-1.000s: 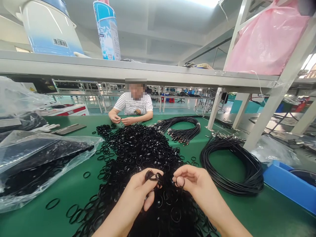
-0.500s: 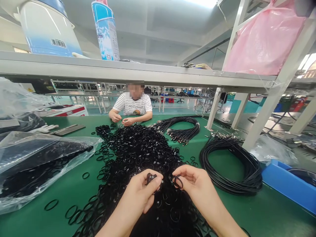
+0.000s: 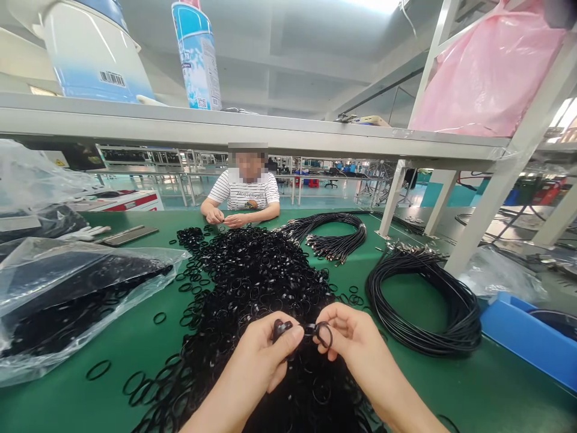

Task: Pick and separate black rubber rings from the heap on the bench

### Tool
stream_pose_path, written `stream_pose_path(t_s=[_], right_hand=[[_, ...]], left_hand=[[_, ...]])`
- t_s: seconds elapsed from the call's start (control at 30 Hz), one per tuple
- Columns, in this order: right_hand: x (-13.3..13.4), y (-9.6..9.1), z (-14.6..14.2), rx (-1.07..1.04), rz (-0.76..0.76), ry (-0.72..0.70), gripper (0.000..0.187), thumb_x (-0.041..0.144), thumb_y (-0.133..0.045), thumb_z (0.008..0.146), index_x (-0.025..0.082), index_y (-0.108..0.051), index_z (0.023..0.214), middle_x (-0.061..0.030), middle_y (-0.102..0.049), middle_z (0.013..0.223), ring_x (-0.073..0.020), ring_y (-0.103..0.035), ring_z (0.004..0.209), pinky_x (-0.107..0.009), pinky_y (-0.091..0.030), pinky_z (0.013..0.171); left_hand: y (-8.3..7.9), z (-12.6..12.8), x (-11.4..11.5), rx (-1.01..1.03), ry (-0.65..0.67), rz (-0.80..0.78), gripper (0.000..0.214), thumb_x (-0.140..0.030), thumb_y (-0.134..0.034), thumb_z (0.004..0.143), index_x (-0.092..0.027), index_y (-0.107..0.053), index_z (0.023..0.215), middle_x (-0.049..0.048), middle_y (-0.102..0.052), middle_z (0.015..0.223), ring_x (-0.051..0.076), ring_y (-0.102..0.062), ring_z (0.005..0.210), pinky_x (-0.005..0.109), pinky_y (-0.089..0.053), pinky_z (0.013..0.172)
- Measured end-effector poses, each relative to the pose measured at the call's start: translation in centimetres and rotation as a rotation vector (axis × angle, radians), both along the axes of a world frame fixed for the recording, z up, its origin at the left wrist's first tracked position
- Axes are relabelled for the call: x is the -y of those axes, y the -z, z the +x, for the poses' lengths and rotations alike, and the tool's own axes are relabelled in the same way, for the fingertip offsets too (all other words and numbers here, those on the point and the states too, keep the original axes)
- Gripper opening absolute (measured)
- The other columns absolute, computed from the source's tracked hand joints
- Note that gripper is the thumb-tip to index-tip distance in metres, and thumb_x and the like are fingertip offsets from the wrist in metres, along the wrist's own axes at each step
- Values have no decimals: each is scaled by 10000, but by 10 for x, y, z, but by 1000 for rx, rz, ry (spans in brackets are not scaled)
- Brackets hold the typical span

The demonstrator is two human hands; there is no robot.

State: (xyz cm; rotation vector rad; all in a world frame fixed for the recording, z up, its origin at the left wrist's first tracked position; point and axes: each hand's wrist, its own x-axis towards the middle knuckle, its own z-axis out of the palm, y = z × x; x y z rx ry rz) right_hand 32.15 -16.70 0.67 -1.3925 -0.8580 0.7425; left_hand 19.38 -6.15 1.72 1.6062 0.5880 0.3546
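Observation:
Over a big heap of black rings [image 3: 256, 273] on the green tabletop, my two hands work close together. My left hand [image 3: 265, 349] is closed, with several black rings [image 3: 282, 329] pinched between thumb and forefinger. My right hand [image 3: 354, 334] pinches another black ring [image 3: 324, 335] in its fingertips. Between the two sets of fingertips a small dark ring piece [image 3: 309, 329] bridges the gap; which hand grips it I cannot tell.
Coiled black cables [image 3: 424, 300] lie to the right, beside a blue bin [image 3: 527, 343]. A second cable bundle [image 3: 338, 234] lies farther back. Left is a clear plastic bag [image 3: 90, 300] of black parts. Across the table sits a person [image 3: 246, 195]. A shelf [image 3: 270, 129] spans overhead.
My hands have come closer together, so the rings they hold now nearly meet. The person opposite has brought their hands nearer each other. The view has shifted slightly.

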Motion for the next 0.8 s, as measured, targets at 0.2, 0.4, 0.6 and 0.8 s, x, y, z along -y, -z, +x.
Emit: stream_pose_path(t_s=[0.2,0.4,0.6,0.8], right_hand=[[0,1,1,-209,67,-118,130,242,-651,742,148,-561,741,3,-585,676,-111,-529,632,-222,-396,591],[-2,10,13,117,3,7,100,162,-486,813,195,-576,840,17,-595,675,-141,-572,637,-256,-411,594],[3,9,14,763,-158,37,367,-41,-420,686,246,-641,747,34,-631,833,-156,-556,839,-284,-397,762],[2,7,16,765,-172,27,322,-11,-488,695,233,-699,689,21,-663,756,-134,-602,719,-245,-435,675]], left_hand=[[1,1,0,-11,30,12,241,-392,-501,870,-170,-504,776,-108,-335,536,6,-246,344,170,-123,357],[-6,-1,1,-11,3,26,260,-386,-478,884,-181,-447,728,-112,-272,554,14,-224,379,181,-127,382],[-10,-5,1,27,15,-9,283,-391,-466,889,-171,-446,713,-94,-321,624,8,-237,404,194,-136,407],[-12,-4,1,5,30,-18,277,-371,-471,886,-169,-452,698,-91,-331,621,7,-238,393,205,-124,408]])
